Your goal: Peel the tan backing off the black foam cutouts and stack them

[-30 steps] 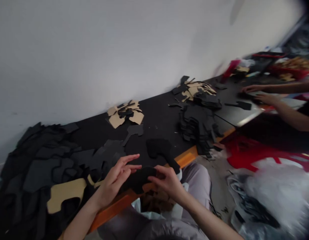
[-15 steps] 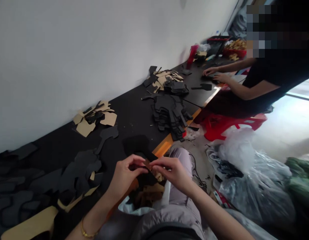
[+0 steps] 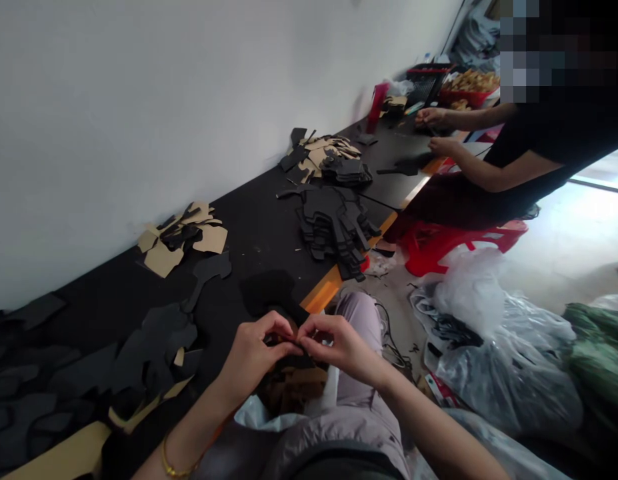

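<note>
Both hands meet above an open bag (image 3: 269, 419) of brown scraps in my lap. My left hand (image 3: 261, 343) pinches a small reddish-brown piece between thumb and fingers. My right hand (image 3: 336, 343) is pinched too, its fingertips touching those of the left; what they grip is too small to make out. Beyond the hands, a black cut piece (image 3: 211, 270) lies on the black table (image 3: 261, 220). Farther along the table edge is a stack of black pieces (image 3: 333, 223).
Black pieces (image 3: 153, 340) cover the table's near left. Tan scraps (image 3: 163, 257) lie by the wall (image 3: 139, 100). A person in black (image 3: 553, 140) works at the far right beside a red stool (image 3: 429, 247). Plastic bags (image 3: 503, 373) fill the floor at right.
My hands have come together, fingertips now touching. The other person's hands have lifted off the table and moved apart. The view has shifted slightly.
</note>
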Demonstrator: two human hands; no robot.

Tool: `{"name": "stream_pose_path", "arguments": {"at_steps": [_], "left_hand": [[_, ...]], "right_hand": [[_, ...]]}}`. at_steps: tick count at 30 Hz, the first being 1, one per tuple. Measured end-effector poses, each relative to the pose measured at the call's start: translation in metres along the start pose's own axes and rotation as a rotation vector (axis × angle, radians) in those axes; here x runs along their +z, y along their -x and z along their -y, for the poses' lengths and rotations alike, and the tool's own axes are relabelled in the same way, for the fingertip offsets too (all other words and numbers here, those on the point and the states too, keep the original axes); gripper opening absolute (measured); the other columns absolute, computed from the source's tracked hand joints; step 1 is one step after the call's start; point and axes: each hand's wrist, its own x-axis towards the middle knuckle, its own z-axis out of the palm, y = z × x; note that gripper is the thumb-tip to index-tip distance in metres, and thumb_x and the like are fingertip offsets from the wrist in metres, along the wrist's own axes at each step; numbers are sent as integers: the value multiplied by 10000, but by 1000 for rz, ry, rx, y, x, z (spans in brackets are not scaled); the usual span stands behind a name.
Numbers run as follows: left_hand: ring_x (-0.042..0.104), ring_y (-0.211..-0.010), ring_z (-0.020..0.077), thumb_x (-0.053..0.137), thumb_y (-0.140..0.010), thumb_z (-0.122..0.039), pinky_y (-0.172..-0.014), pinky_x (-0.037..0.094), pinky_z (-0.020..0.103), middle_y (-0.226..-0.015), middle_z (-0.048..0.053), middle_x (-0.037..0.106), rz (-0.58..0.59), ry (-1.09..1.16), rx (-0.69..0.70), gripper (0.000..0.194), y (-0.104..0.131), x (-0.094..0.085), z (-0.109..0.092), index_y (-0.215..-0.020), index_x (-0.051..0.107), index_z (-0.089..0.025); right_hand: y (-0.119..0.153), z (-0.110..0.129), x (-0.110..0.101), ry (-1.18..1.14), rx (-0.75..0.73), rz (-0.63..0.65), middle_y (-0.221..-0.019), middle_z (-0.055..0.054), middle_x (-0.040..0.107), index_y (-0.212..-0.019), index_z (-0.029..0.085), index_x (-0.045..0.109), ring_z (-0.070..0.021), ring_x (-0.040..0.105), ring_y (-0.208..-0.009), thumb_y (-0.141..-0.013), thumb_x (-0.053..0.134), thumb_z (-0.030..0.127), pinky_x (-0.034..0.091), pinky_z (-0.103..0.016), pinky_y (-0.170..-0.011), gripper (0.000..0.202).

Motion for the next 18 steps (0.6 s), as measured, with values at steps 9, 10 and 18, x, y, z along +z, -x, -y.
{"name": "stream_pose_path", "arguments": {"at_steps": [9, 10, 18], "left_hand": [[515, -1069, 194, 656, -778, -213, -952, 401, 343, -1031, -1, 663, -203, -534, 696, 90, 19, -5, 5, -789, 690, -295], [523, -1041, 184, 654, -780, -212, -952, 393, 334, -988, -11, 673, -208, -540, 720, 104, 22, -4, 7, -788, 692, -307], [556, -954, 177, 694, -747, -290, -1000, 328, 355, -820, -37, 678, -104, -418, 748, 123, 42, 0, 29, -780, 699, -409]], "right_hand": [[-4, -15, 9, -176, 48, -66, -654, 46, 405, -761, 181, 440, -67, 361, -580, -827, 477, 377, 306, -166, -503, 211], [-4, -20, 10, -142, 50, -170, -646, 50, 390, -766, 187, 431, -71, 354, -572, -830, 457, 356, 302, -168, -498, 182], [-6, -64, -8, -75, 76, -616, -567, 78, 379, -880, 207, 420, -83, 351, -483, -805, 475, 333, 289, -183, -450, 156]]}}
